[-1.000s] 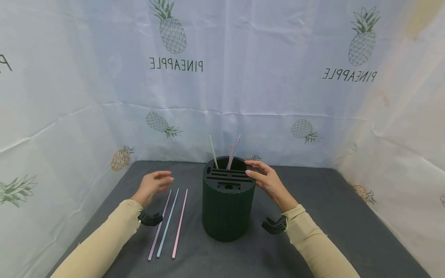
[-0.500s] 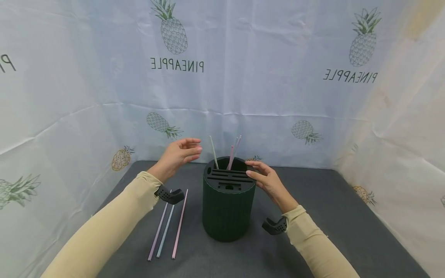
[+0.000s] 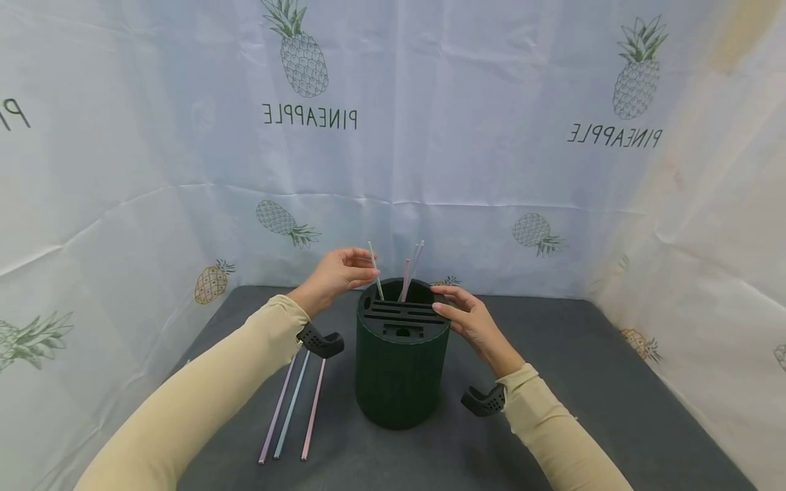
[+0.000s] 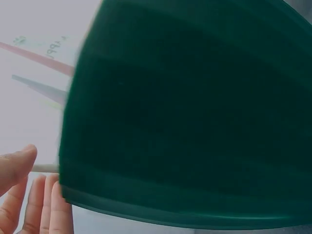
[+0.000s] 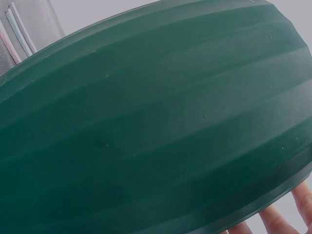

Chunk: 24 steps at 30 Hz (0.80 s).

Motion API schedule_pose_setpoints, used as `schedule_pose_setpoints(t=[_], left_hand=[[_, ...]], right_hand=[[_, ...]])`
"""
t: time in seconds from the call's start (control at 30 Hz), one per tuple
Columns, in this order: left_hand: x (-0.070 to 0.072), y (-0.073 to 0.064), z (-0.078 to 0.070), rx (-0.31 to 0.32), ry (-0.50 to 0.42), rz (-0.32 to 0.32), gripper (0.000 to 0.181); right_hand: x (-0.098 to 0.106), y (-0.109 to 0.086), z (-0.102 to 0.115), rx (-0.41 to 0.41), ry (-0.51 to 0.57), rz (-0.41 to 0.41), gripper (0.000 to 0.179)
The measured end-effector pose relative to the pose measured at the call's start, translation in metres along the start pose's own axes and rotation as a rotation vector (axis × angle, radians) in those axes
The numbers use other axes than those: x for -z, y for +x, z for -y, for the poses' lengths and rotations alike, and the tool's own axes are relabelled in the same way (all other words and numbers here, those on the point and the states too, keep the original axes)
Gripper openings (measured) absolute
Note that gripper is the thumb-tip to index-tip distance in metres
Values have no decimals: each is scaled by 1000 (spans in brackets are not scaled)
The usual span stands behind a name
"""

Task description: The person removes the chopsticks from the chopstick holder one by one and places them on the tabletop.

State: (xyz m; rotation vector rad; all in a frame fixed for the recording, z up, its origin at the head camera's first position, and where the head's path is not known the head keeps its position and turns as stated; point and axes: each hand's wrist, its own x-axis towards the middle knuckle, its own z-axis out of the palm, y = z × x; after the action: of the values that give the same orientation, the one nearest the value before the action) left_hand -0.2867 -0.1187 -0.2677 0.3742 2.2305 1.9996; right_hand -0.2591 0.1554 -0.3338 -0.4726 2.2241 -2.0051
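Observation:
A tall dark green knife holder [image 3: 399, 375] with a slotted top stands mid-table. A pale green straw [image 3: 376, 271] leans out of its open rear compartment. My left hand [image 3: 338, 276] is at that straw's upper part, pinching it between thumb and fingers; in the left wrist view the thumb covers part of the straw [image 4: 45, 168]. My right hand [image 3: 469, 324] grips the holder's right rim, its fingers partly hidden behind the holder in the right wrist view. A pink straw [image 3: 405, 279] and a pale purple straw [image 3: 417, 259] also stand in the rear compartment.
On the grey table [image 3: 522, 436], left of the holder, lie a purple straw [image 3: 276, 412], a blue straw [image 3: 291, 409] and a pink straw [image 3: 314, 412], side by side. A pineapple-printed cloth [image 3: 467, 150] hangs behind and along both sides.
My left hand has moved up and to the right from above the lying straws to the pale green straw in the holder. The right hand has stayed on the rim.

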Motion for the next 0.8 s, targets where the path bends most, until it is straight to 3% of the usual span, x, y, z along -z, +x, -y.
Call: schedule_pose_setpoints(t=[0.13,0.27,0.37,0.5,0.6,0.8], left_hand=[[-1,0,4,-9,48,-1,35],[-2,0,5,-22,39,-7,34],[-3,-2,-1,-37,-18,-33,31],[0,-7,-20,-78,-164,-96,19],[9,-13,-40,-162,-293,-153,17],[45,-30,-81,-430,-606,-262,17]], right_hand=[[1,0,-1,4,-5,7,50],[1,0,-1,-1,-3,5,50],[1,0,-2,-1,-2,6,50],[1,0,-2,3,2,5,51],[1,-1,-1,1,4,0,50],[0,0,0,3,-5,-2,50]])
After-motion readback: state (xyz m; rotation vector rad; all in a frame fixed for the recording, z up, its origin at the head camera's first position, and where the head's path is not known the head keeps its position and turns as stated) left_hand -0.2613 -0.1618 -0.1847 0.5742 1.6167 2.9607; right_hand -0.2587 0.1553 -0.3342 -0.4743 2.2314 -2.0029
